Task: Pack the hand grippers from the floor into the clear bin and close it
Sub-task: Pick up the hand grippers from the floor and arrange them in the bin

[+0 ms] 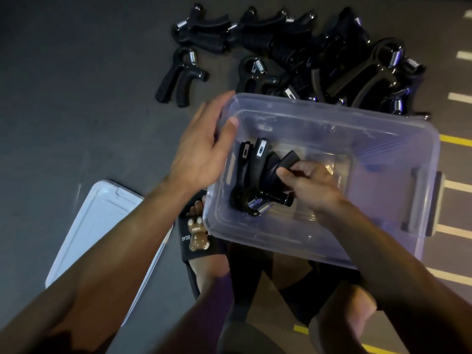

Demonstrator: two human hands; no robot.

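A person crouched over a clear bin [398,159] packs hand grippers, seen from a head-worn camera looking down. The right hand [310,185] reaches inside the bin, its fingers and thumb curled round the black handle of one gripper in a small bunch of packed grippers [255,175] — two or three black ones lying together against the bin's left wall, springs toward the person. The left hand [201,146] rests at the bin's far-left corner, fingers straight and loosely spread along the outside of the rim, the thumb hooked over the edge; it holds nothing but the bin.

Beyond the bin's far rim lies the pile of grippers [339,54] on the floor, black handles and silver coil springs tangled together, some touching the bin's far wall. One lone gripper [178,75] sits apart, to the left of the pile.

The floor [76,85] is dark grey and matte, dimly lit, with white and yellow painted lines [457,141] running along the right edge.

The bin's clear lid [102,223] lies flat on the floor to the left, partly covered by the left forearm. The bin's near edge overlaps the person's feet — a black slide sandal [196,241] with a brown bear charm shows just beneath its near-left corner.
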